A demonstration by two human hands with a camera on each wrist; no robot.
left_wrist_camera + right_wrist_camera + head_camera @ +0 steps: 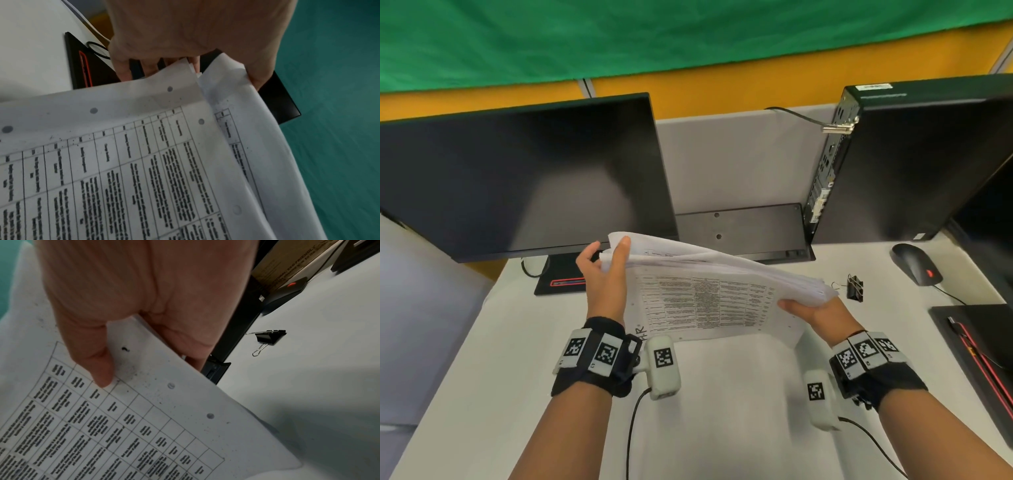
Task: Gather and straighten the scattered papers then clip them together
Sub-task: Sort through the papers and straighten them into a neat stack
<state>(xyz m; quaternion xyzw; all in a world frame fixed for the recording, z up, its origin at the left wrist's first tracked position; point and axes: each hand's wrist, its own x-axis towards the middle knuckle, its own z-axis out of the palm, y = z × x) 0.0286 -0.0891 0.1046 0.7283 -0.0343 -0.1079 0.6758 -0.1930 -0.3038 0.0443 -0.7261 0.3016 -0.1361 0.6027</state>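
Note:
A stack of printed papers (709,294) with tables of text is held above the white desk, its sheets fanned and uneven. My left hand (604,270) grips the stack's left edge, thumb on top. My right hand (815,310) pinches the right edge, its thumb (98,368) pressed on the printed sheet (127,426) and the fingers underneath. In the left wrist view the papers (144,162) separate into two layers near my fingers (125,71). A black binder clip (854,287) lies on the desk just right of the stack; the same binder clip (268,338) shows in the right wrist view.
A dark monitor (524,178) stands behind the left hand on its base (561,281). A black computer tower (914,161) stands at the back right, with a black mouse (916,263) in front and a dark notebook (979,342) at the right edge. The white desk (722,411) spreads below.

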